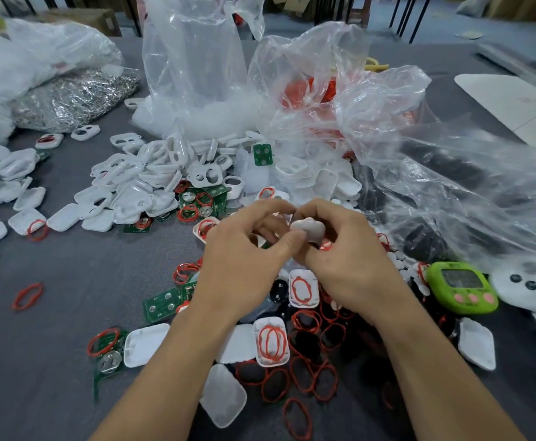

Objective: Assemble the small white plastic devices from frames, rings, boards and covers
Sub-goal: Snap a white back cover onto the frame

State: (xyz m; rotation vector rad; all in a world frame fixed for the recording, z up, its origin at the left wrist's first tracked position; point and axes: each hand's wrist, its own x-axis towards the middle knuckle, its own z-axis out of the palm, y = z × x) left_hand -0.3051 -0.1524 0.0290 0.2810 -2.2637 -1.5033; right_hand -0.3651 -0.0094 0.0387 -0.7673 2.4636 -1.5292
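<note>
Hands: your left hand [247, 249] and your right hand [349, 253] both grasp one small white rounded plastic shell [308, 232]. The left thumb and forefinger pinch its left end, and the right fingers curl round its right end.
Location: the shell is in the air between your fingertips, clear of the grey desk [69, 281]. It sits above the scatter of thin red rubber rings [311, 361] and just short of the heap of white plastic frames [133, 186].
Step in hand: you seem to be pressing the shell's parts shut, so this device looks close to finished.
Doing it well: squeeze evenly from both ends so the seam closes all round. Keep your thumbs on the rim, not on the domed middle. Check that no ring is nipped in the joint before you commit.
Facing: the smooth domed face looks up and a little toward you. The underside is hidden by your fingers.
Long axis: it runs roughly across from one hand to the other, with the right end dipping slightly. Motion blur makes the exact tilt hard to tell.
Inside: you cannot tell from here whether a ring and board are already seated.
Next supplies: green circuit boards [161, 303] lie on the desk to your left front, near your left forearm.
</note>
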